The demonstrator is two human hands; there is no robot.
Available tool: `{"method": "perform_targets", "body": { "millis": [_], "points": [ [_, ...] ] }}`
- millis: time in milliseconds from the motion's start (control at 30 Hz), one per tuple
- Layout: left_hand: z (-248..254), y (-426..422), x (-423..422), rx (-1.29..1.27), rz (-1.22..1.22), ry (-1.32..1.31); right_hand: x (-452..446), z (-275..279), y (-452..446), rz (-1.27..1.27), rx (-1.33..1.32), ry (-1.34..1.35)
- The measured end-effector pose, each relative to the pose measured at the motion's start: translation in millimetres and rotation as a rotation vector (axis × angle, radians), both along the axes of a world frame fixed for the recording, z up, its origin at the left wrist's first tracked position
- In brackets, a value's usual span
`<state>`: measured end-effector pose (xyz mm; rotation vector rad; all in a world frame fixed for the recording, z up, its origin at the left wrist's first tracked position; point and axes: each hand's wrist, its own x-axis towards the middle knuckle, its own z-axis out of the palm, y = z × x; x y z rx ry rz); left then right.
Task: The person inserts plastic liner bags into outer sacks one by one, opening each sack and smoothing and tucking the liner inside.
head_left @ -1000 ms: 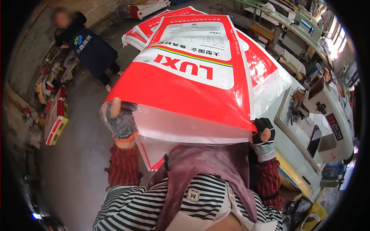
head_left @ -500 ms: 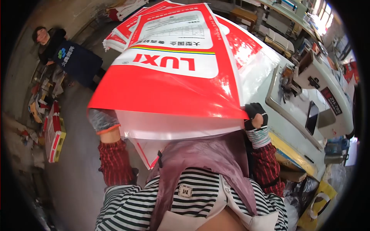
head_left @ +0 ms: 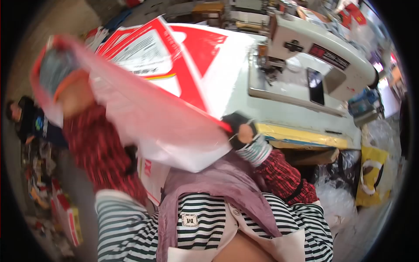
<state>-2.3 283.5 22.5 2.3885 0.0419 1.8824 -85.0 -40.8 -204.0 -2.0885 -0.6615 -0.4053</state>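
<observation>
A red and white printed plastic sack [head_left: 152,118] stretches across my front, its pale inner side toward me and blurred by motion. My left hand [head_left: 61,72], in a grey glove with an orange cuff, is raised at the far left with the sack's edge around it. It carries that end of the sack, though its fingers are mostly hidden. My right hand [head_left: 244,131], in a dark glove with bare skin showing, grips the other end of the sack's red edge beside the table front. More printed sacks [head_left: 148,52] lie on the table behind.
A white sewing machine [head_left: 314,48] stands on the table [head_left: 227,91] at the right, with a dark phone [head_left: 315,86] on its base. Plastic bags and a yellow bag [head_left: 373,174] hang below right. Another person [head_left: 35,122] stands at the far left.
My left hand has swung up and leftward, lifting its end of the sack and slanting it. My right hand has moved left in view, still on the edge. The view has turned right.
</observation>
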Motion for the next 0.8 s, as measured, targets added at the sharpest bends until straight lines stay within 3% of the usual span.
{"method": "perform_targets", "body": {
  "millis": [33,67,100,167,233,300,367,400,433,500,533,567,633,667,800],
  "points": [
    [11,-44,40,-0.033,-0.283,-0.034,-8,-25,3,0.075,0.140,0.134],
    [11,-90,76,-0.116,-0.600,0.000,-15,-30,5,0.086,-0.078,0.632],
    [3,-136,109,-0.186,-0.825,0.083,-29,-77,12,0.145,0.340,0.323],
    [-46,-205,158,-0.181,-1.010,0.338,-54,-53,-12,0.130,0.321,0.759],
    [-106,-247,183,-0.061,-0.988,0.629,-68,-119,-33,0.073,0.360,0.922],
    [-144,-269,196,0.025,-0.936,0.814,-66,-109,-47,0.058,0.529,0.926],
    [-165,-278,208,0.084,-0.886,0.910,-50,-128,-50,0.040,0.245,0.181],
    [-170,-279,216,0.108,-0.858,0.936,-49,-123,-48,-0.031,0.362,0.380],
    [-172,-279,224,0.132,-0.829,0.956,-38,-120,-43,-0.068,0.285,0.442],
    [-168,-273,242,0.164,-0.787,1.004,-23,-98,-28,-0.191,0.599,0.840],
    [-164,-269,248,0.180,-0.771,1.025,-35,-116,-30,-0.193,0.264,0.598],
    [-163,-269,255,0.205,-0.756,1.047,-37,-115,-29,-0.229,0.464,0.751],
    [-183,-278,258,0.273,-0.712,1.109,-62,-120,-42,-0.387,0.399,0.903],
    [-205,-286,255,0.318,-0.682,1.153,-71,-127,-42,-0.509,0.523,0.535],
    [-309,-316,211,0.445,-0.559,1.351,-111,-132,-63,-0.572,0.364,0.759]
  ]
}}
